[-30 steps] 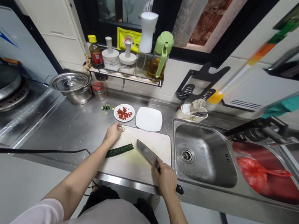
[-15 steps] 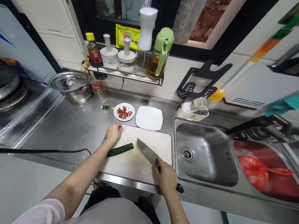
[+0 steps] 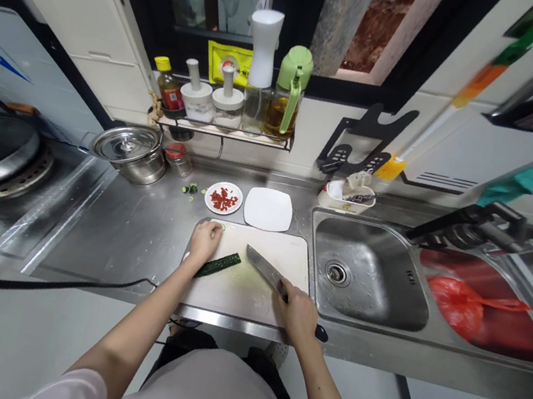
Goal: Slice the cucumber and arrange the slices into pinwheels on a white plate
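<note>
A white cutting board (image 3: 263, 286) lies on the steel counter in front of me. On it rests a dark green cucumber piece (image 3: 220, 264), lying slanted. My left hand (image 3: 206, 241) sits with curled fingers just above the cucumber's left end, near a small pale slice (image 3: 222, 227) at the board's far edge; whether it holds anything is hidden. My right hand (image 3: 298, 312) is closed round the handle of a cleaver (image 3: 264, 270), whose blade lies low over the board, pointing up-left, to the right of the cucumber.
Behind the board stand a small plate of red bits (image 3: 223, 198) and an empty white square plate (image 3: 267, 209). Cucumber scraps (image 3: 190, 189) lie near a lidded steel pot (image 3: 128, 151). A sink (image 3: 365, 276) is right of the board; a red bag (image 3: 457, 304) fills the far basin. A black cable (image 3: 40, 285) crosses the counter's front.
My left hand has drawn back from the board's far edge toward the cucumber, leaving the pale slice there. The cleaver and my right hand have hardly moved.
</note>
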{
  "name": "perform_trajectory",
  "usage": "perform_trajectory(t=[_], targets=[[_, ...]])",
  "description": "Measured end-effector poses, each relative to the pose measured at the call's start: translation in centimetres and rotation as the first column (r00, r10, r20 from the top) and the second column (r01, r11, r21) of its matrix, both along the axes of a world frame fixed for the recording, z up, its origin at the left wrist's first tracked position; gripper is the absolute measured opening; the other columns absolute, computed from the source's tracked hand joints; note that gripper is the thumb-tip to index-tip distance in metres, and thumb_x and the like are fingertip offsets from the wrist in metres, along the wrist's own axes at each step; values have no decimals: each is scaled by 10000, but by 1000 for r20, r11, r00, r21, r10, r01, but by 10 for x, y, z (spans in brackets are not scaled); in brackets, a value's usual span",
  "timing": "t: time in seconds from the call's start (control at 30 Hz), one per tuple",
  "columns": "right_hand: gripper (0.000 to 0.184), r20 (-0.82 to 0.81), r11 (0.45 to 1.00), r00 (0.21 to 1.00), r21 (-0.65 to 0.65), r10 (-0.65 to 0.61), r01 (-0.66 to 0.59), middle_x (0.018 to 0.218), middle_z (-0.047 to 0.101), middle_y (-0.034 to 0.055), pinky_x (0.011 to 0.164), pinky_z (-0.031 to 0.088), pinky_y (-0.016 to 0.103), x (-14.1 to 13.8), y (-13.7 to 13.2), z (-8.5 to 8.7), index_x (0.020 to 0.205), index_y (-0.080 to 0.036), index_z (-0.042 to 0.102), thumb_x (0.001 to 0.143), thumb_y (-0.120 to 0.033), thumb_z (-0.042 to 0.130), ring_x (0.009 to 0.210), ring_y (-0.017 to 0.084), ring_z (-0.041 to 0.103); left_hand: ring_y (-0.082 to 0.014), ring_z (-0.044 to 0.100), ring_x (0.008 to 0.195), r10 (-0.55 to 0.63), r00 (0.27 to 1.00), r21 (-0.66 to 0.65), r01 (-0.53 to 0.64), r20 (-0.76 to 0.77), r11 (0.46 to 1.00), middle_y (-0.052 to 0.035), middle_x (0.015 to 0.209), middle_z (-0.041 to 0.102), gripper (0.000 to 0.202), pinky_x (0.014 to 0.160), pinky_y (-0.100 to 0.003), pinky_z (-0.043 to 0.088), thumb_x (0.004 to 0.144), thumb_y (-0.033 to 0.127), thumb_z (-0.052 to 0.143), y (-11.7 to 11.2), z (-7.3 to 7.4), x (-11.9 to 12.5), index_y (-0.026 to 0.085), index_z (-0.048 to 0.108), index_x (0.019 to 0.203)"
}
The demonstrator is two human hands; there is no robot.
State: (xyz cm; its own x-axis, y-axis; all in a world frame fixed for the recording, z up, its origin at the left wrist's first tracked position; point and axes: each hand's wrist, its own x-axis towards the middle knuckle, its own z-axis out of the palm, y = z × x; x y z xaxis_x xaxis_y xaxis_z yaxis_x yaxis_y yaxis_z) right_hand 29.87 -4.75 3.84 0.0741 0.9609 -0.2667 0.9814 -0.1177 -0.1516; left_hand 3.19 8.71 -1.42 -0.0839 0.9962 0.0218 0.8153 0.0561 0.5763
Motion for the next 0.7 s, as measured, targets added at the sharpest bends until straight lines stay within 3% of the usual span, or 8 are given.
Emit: perform_trajectory(t=[0.1,0.27,0.37,0.5,0.7], targets=[[373,-6,1000,1000,-14,-15,15,1024,719,62,774,413,264,-1,1,1,1252,-243,595,903,-315,485,933,205,653,-192,596,874,-133,990,-6,133,48,991,-62,942,681,203,829,-303,439,866,290,530,-21,2,6,208,699,945],[355,-18,1000,1000,-18,-15,15,987,721,59,746,397,255,-3,3,4,1235,-255,601,910,-317,473,917,198,654,-193,609,869,-205,978,-74,208,43,975,-64,916,687,230,817,-310,443,884,329,528,-46,3,11,208,707,963],[341,-22,998,999,-54,-25,23,991,721,52,709,381,259,-7,3,5,1234,-277,591,938,-323,427,904,199,662,-189,615,863,-241,969,-59,244,61,968,-66,943,690,243,815,-314,453,888,345,533,-52,3,11,208,710,981],[347,-38,991,999,-137,7,-12,959,723,67,663,357,266,-16,5,9,1202,-246,582,985,-316,321,881,204,670,-182,611,933,-378,922,41,376,84,926,-58,976,689,239,853,-309,461,901,322,531,-58,-2,12,233,720,1018],[290,-77,967,993,-232,92,-107,906,705,87,665,359,261,-34,12,14,1099,-190,572,988,-297,326,838,200,659,-182,587,978,-456,890,89,454,7,887,-61,1031,690,259,903,-327,466,923,305,513,-62,-9,13,261,728,1060]])
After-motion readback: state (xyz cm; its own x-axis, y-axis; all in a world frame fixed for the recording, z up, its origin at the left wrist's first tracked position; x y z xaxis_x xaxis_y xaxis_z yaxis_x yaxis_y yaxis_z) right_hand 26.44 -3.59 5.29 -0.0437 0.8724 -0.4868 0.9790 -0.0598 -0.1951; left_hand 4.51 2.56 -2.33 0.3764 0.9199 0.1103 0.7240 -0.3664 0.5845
